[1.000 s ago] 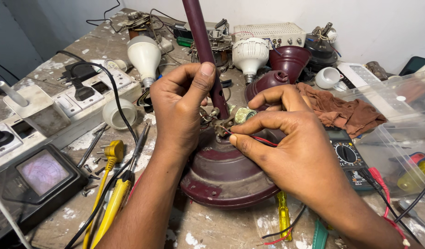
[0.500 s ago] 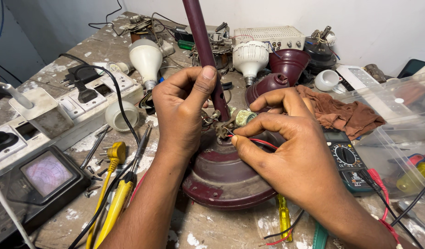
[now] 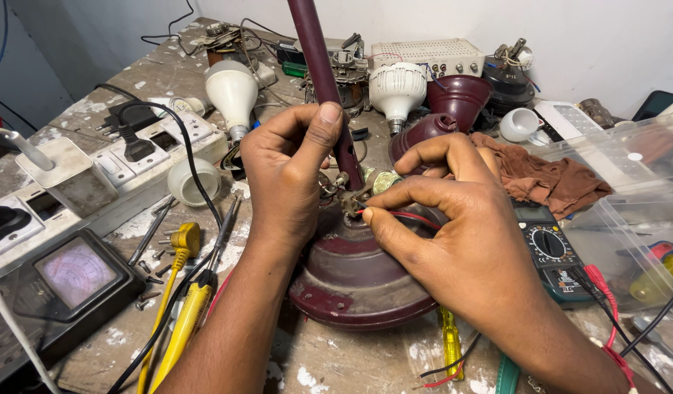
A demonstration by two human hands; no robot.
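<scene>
A maroon dome-shaped fan motor housing (image 3: pixel 358 281) sits on the workbench with a maroon rod (image 3: pixel 318 58) rising from its top. My left hand (image 3: pixel 289 171) grips the rod near its base, thumb pressed against it. My right hand (image 3: pixel 453 226) pinches a red wire (image 3: pixel 417 217) between thumb and forefinger, right at the small metal terminal fitting (image 3: pixel 351 198) beside the rod. A small greenish cylindrical part (image 3: pixel 384 180) shows just behind my right fingers.
A white power strip (image 3: pixel 125 171) with a black plug lies left, an analog meter (image 3: pixel 66 281) front left, and yellow-handled tools (image 3: pixel 179 292) beside it. LED bulbs (image 3: pixel 233 91), a digital multimeter (image 3: pixel 552 248), a brown rag (image 3: pixel 552 182) and clear plastic boxes (image 3: pixel 628 219) crowd the bench.
Both hands stay on the rod and wire with only slight finger shifts; the view has drifted a little.
</scene>
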